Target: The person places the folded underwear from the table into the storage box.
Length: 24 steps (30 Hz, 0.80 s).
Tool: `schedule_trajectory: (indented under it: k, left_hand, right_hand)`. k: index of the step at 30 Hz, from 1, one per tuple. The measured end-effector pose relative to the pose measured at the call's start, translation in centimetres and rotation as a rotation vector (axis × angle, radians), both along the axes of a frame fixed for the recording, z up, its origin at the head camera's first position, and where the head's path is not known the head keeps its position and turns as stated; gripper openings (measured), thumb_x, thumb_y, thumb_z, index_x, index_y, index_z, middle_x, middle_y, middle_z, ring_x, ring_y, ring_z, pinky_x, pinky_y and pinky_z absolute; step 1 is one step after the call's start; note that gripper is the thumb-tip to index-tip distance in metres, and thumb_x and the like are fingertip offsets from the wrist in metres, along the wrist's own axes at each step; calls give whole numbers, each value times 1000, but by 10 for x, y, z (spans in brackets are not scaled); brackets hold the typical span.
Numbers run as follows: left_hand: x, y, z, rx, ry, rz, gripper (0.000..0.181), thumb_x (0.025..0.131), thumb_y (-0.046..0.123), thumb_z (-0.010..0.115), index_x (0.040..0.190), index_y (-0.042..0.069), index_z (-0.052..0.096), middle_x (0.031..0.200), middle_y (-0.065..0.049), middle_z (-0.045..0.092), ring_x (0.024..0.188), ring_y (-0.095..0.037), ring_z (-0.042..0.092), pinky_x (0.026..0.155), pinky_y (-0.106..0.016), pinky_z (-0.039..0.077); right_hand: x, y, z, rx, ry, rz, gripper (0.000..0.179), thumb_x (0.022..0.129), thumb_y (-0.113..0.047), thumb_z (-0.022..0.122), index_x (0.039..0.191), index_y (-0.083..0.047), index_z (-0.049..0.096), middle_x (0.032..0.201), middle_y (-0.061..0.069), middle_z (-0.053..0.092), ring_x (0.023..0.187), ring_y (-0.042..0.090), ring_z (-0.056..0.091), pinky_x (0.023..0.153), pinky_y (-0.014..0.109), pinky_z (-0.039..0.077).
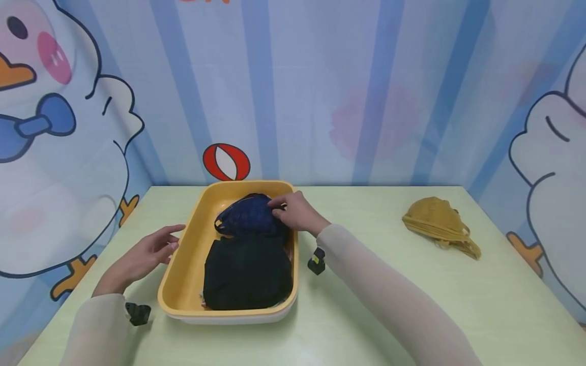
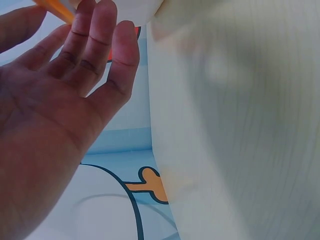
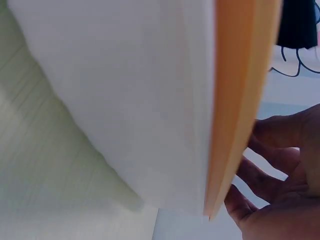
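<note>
A navy lace bra [image 1: 249, 216], folded cup over cup, lies at the far end of a yellow bin [image 1: 189, 269]. My right hand [image 1: 299, 211] reaches over the bin's right wall, its fingertips on the bra's right side. In the right wrist view those fingers [image 3: 270, 185] dip behind the bin's orange-yellow rim, which hides their tips. My left hand [image 1: 148, 254] is beside the left wall, fingers loosely extended with the fingertips right at the rim. The left wrist view shows its open palm [image 2: 50, 110] with nothing in it.
Folded black cloth [image 1: 247, 272] fills the near part of the bin, with bits of other fabric under its edges. A mustard bra [image 1: 435, 223] lies folded on the pale green table [image 1: 366, 305] at right. A printed curtain [image 1: 311, 101] hangs behind the table.
</note>
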<state>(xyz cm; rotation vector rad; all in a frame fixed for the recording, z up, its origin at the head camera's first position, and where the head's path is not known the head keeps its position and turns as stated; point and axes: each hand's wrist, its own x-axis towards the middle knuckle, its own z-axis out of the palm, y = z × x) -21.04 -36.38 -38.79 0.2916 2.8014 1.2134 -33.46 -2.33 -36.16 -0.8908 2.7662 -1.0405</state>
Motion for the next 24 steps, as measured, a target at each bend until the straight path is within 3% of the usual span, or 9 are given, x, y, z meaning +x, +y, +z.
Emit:
schedule_trajectory:
  k: [3,10,17,24]
  left_hand:
    - [0,1,0,0,0,-1,56,99,29,50,145,2,31,114,-16,56,94,-26,58,74,-30,52]
    - [0,3,2,-1,5,-12,56,99,28,50,144,1,31,112,-16,56,93,-26,58,73,-29,52]
    - [1,4,3,-15,4,-6,56,99,28,50,144,1,31,113,-17,56,94,-26,58,74,-31,52]
    - [0,5,3,-21,2,-5,56,100,29,48,145,1,30,114,-18,58,91,-25,59,74,-34,52]
  right_hand:
    - [-1,9,1,-54,26,0,23,92,-11,60,113,-9,70,112,5,66,108,22,54,89,36,44]
    - [-10,38,4,-132,81,0,23,90,-8,61,111,-4,69,114,7,65,114,23,53,95,41,42]
    - [-18,73,8,-78,13,-96,24,92,-12,59,114,-6,66,118,8,63,117,25,51,97,40,41]
    - [-24,113,8,-56,20,-142,25,92,-12,58,114,-3,65,119,12,62,118,29,51,97,43,40]
